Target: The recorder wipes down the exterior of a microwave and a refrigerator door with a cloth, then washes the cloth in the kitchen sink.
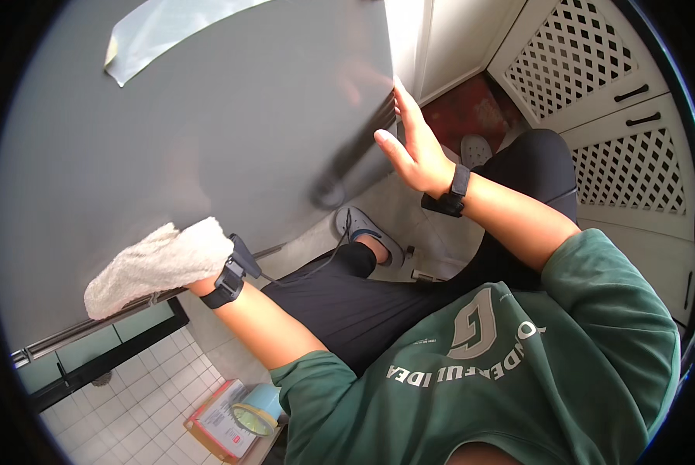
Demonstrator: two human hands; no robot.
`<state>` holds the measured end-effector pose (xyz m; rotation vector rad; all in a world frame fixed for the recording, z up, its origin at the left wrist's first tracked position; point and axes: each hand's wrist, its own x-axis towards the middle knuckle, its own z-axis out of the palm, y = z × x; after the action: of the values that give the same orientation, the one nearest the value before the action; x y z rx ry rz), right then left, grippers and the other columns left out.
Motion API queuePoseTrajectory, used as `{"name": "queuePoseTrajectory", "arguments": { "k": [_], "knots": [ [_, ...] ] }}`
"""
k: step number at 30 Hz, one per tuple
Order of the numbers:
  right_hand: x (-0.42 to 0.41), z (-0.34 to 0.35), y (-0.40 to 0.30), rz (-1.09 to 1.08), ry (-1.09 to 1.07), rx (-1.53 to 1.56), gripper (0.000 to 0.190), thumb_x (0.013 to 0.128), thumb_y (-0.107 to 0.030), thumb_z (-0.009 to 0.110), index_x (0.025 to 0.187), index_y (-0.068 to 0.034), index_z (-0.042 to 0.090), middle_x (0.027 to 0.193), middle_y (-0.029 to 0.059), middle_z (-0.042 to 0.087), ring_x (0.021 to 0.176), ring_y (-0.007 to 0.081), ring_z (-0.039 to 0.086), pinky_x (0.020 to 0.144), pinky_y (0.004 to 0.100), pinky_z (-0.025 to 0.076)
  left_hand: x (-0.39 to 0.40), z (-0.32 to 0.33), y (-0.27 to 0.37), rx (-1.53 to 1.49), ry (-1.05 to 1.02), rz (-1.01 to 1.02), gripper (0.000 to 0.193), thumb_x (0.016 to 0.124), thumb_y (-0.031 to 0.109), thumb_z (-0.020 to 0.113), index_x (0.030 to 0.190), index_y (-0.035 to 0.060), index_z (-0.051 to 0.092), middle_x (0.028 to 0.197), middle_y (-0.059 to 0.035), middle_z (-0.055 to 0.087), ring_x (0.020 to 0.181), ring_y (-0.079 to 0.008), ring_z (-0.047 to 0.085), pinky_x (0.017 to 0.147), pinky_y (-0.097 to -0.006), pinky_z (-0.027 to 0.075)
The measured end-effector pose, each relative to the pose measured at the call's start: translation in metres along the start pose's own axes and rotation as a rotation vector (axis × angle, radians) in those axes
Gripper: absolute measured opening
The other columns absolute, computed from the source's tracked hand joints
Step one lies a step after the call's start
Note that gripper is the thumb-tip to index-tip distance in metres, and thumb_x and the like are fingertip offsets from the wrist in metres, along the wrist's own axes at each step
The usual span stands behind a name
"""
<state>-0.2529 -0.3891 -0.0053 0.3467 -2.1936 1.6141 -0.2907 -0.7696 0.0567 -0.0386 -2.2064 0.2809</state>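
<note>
A white terry cloth covers my left hand and hides its fingers; the hand holds it against a large, glossy grey panel, close to the panel's lower edge. A metal rail runs along that edge. My right hand is flat with its thumb spread, the fingertips at the panel's right edge. Nothing is seen held in it. High on the panel is a pale, shiny strip with one corner lifting. Black bands circle both wrists, and a dark device with a cable sits by the left one.
White cabinets with lattice doors stand at the right, beside a red mat. My feet in grey clogs are on the tiled floor. At lower left are a black-framed glass panel, a cardboard box and a light blue container.
</note>
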Motion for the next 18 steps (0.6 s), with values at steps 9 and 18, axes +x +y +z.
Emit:
{"name": "queuePoseTrajectory", "arguments": {
  "k": [9,18],
  "knots": [
    [0.002,0.02,0.008,-0.074,0.142,-0.061,0.08,0.094,-0.019,0.061,0.154,0.005,0.014,0.157,0.0258,0.023,0.148,0.037,0.023,0.12,0.0427,0.019,-0.028,0.052,0.02,0.033,-0.528,0.08,0.087,0.082,0.071,0.055,0.137,0.0043,0.047,0.139,-0.0135,0.052,0.13,-0.0322,0.046,0.107,-0.0505,0.037],
    [0.001,0.017,0.005,-0.045,0.117,-0.008,0.081,0.093,-0.018,0.062,0.154,0.005,0.013,0.158,0.0246,0.022,0.148,0.0355,0.022,0.12,0.0423,0.019,-0.032,0.037,0.092,-0.196,0.39,0.184,0.101,0.085,0.063,0.059,0.155,0.0037,0.018,0.159,-0.022,0.02,0.148,-0.0472,0.008,0.114,-0.0675,0.002]
  ]
}}
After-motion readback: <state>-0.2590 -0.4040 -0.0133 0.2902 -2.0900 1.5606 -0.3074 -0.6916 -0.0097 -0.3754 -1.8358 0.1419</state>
